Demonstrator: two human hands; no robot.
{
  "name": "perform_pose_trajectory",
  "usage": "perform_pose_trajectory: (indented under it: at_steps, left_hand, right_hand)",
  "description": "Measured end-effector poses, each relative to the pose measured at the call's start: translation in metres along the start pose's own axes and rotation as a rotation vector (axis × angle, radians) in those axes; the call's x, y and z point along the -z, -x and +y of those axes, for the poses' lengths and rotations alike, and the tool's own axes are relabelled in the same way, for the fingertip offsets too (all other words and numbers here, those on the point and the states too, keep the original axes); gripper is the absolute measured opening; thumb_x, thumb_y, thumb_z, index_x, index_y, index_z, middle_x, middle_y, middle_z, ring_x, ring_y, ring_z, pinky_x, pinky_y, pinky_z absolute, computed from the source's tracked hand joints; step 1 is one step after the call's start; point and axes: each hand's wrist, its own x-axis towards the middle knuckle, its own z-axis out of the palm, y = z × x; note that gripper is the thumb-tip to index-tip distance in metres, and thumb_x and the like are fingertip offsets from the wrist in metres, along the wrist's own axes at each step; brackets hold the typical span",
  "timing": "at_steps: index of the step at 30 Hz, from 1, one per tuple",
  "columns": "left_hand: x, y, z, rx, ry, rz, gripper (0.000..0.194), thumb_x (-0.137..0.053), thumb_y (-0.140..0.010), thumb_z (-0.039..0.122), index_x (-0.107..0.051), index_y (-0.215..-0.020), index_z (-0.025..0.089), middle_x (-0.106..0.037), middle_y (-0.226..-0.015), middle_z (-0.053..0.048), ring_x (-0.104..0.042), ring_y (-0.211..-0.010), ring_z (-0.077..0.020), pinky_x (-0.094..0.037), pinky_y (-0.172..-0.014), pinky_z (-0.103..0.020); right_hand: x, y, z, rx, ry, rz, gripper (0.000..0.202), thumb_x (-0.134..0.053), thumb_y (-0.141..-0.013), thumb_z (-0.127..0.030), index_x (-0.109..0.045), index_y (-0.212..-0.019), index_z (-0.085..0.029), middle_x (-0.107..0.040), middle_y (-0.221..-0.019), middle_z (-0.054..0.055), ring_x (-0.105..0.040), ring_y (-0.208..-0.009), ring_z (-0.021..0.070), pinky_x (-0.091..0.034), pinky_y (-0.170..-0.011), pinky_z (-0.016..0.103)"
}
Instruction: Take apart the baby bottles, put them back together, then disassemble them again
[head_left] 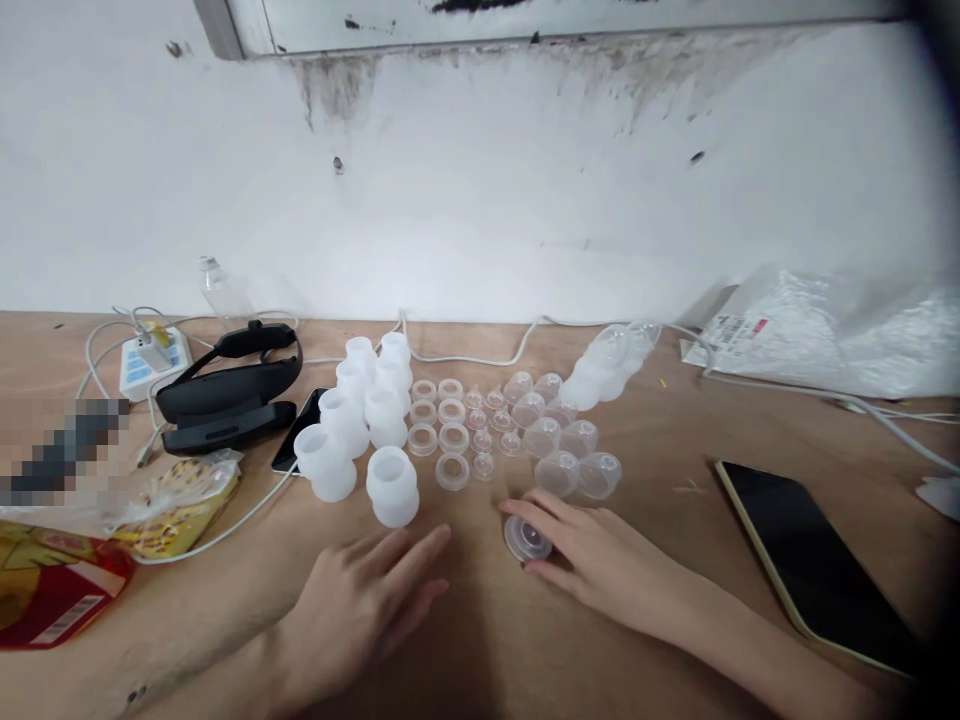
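My right hand (592, 555) has its thumb and fingers around a small round clear piece with a ring (527, 539) on the table. My left hand (367, 605) is held over the wood with its fingers apart and nothing in them. Beyond it, white bottles (393, 480) stand in two columns. To their right are rows of flat white rings (452, 470), small clear nipples (483, 466) and clear domed caps (556, 472). More caps and white pieces (600, 370) lie in a slanted pile farther back.
Black headgear (229, 390), a power strip (154, 362), a clear bottle (221, 290) and snack packages (56, 585) are at the left. One phone (300, 430) lies behind the bottles, another (814, 560) at the right. A plastic bag (832, 335) and cables lie along the wall.
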Motion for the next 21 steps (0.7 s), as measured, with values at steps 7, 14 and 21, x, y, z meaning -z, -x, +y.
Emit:
perform_pose_trajectory:
  at_steps: [7, 14, 21]
  left_hand:
    - [0.011, -0.024, -0.015, 0.232, -0.218, -0.188, 0.034, -0.038, -0.085, 0.035, -0.048, -0.113, 0.018, -0.066, -0.079, -0.004, -0.063, -0.065, -0.0210, -0.041, -0.048, -0.026]
    - [0.009, -0.024, -0.022, 0.269, -0.173, -0.140, 0.034, -0.040, -0.084, 0.036, -0.046, -0.113, 0.019, -0.066, -0.091, -0.004, -0.062, -0.074, -0.0205, -0.042, -0.054, -0.026]
    - [0.004, -0.027, -0.032, 0.258, -0.163, -0.136, 0.030, -0.045, -0.082, 0.037, -0.052, -0.105, 0.019, -0.065, -0.088, -0.004, -0.061, -0.075, -0.0198, -0.043, -0.059, -0.027]
  right_hand:
    - [0.002, -0.001, -0.005, -0.026, 0.062, -0.018, 0.042, -0.051, -0.078, -0.022, -0.043, -0.118, -0.020, -0.053, -0.107, 0.009, -0.060, -0.077, 0.0205, -0.048, -0.064, 0.035]
    - [0.001, -0.007, -0.007, -0.016, 0.092, -0.021, 0.041, -0.054, -0.077, -0.022, -0.045, -0.116, -0.017, -0.054, -0.105, 0.010, -0.059, -0.083, 0.0233, -0.049, -0.066, 0.038]
    - [0.004, -0.008, -0.007, -0.051, 0.024, -0.075, 0.042, -0.049, -0.080, -0.030, -0.042, -0.120, -0.018, -0.049, -0.108, 0.010, -0.059, -0.078, 0.0214, -0.049, -0.067, 0.038]
